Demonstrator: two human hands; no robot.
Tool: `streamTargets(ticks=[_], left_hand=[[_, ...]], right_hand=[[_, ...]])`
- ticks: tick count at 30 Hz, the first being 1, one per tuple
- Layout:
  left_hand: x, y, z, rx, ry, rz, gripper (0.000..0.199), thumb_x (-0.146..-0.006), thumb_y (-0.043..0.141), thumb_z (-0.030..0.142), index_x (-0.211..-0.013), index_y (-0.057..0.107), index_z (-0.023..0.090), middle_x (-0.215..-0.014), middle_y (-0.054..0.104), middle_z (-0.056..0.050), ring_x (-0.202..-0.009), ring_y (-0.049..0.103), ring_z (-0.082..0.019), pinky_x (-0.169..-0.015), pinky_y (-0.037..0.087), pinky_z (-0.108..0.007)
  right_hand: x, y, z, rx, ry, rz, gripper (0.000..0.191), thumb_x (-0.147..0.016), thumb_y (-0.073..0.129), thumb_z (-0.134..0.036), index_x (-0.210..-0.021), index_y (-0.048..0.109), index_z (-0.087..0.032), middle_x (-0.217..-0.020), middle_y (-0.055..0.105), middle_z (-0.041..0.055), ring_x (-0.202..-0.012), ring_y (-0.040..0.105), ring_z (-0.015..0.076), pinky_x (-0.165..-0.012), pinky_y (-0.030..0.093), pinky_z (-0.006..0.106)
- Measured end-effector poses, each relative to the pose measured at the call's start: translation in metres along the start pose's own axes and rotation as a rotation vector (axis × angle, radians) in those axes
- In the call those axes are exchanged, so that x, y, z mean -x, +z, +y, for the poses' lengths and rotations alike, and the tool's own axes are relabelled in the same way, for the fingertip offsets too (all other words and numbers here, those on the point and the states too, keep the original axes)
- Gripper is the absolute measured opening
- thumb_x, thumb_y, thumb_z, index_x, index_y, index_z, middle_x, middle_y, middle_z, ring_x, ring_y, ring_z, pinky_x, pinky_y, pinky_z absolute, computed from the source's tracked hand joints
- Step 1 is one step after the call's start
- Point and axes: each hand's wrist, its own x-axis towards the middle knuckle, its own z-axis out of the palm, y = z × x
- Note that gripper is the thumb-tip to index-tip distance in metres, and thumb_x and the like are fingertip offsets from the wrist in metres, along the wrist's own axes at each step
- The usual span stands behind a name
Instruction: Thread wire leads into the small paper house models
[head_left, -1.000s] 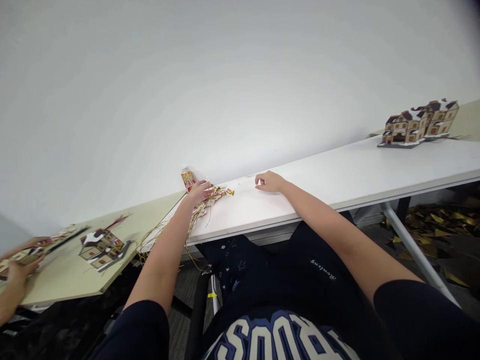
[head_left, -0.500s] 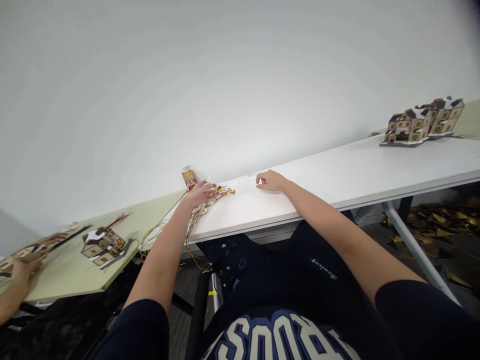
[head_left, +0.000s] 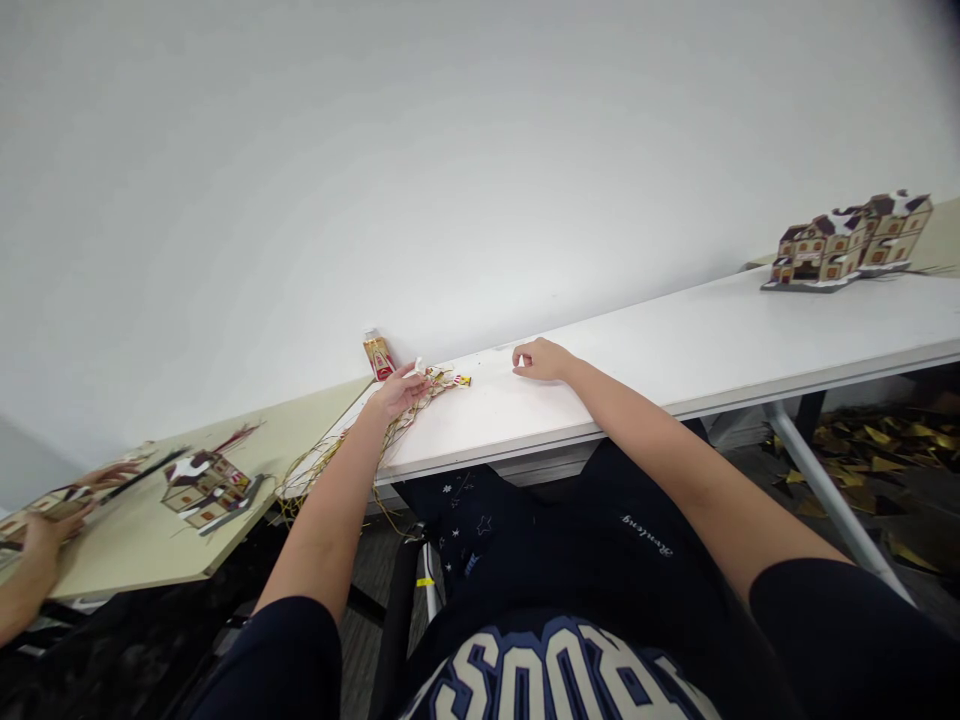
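Note:
My left hand [head_left: 399, 393] is at the left end of the white table, its fingers closed at the edge of a bunch of small paper tags on gold strings [head_left: 442, 378]. A white piece sticks up by its fingertips. The gold strings [head_left: 322, 462] trail under my forearm and hang over the table's front edge. Right of the bunch, my right hand [head_left: 541, 360] hovers at or rests on the table with thumb and fingers curled together. Whatever it pinches, if anything, is too small to make out.
A gold and red pack [head_left: 379, 354] leans by the wall. Model houses [head_left: 817, 250] stand on the white table [head_left: 675, 345] at far right. Another model house [head_left: 206, 490] is on the cream table [head_left: 150, 560] at left, near a co-worker's hands [head_left: 56, 525]. Gold scraps [head_left: 870, 465] cover the floor.
My left hand has drawn slightly back and turned, its fingers gathering closer at the tags. My right hand has hardly moved.

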Motion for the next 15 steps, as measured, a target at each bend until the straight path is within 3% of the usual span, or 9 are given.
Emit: streamTargets(ticks=[6, 11, 15], left_hand=[[-0.0004, 0.0044, -0.0002, 0.014, 0.009, 0.103, 0.055, -0.075, 0.060, -0.005, -0.125, 0.049, 0.016, -0.079, 0.064, -0.001, -0.063, 0.063, -0.009, -0.063, 0.052, -0.021], [-0.0006, 0.0057, -0.0019, -0.014, 0.017, 0.086, 0.055, -0.072, 0.061, -0.005, -0.123, 0.050, 0.014, -0.079, 0.063, -0.003, -0.060, 0.059, -0.008, -0.058, 0.049, -0.019], [-0.0031, 0.0064, -0.0010, -0.120, 0.065, 0.100, 0.057, -0.067, 0.064, -0.002, -0.120, 0.052, 0.015, -0.073, 0.060, 0.000, -0.051, 0.052, -0.008, -0.047, 0.039, -0.018]], right_hand=[[-0.0008, 0.0014, 0.0012, 0.009, -0.006, 0.006, 0.015, -0.080, 0.062, -0.030, -0.090, 0.069, -0.021, -0.079, 0.069, 0.0000, -0.073, 0.059, 0.0136, -0.063, 0.036, 0.022], [-0.0007, 0.0012, 0.0009, 0.008, 0.003, -0.001, 0.016, -0.080, 0.062, -0.031, -0.090, 0.069, -0.021, -0.080, 0.069, 0.0001, -0.073, 0.059, 0.0132, -0.062, 0.035, 0.022], [-0.0005, 0.0013, 0.0013, 0.013, -0.002, 0.001, 0.015, -0.080, 0.063, -0.031, -0.088, 0.069, -0.020, -0.080, 0.069, 0.0003, -0.071, 0.058, 0.0130, -0.061, 0.035, 0.022]])
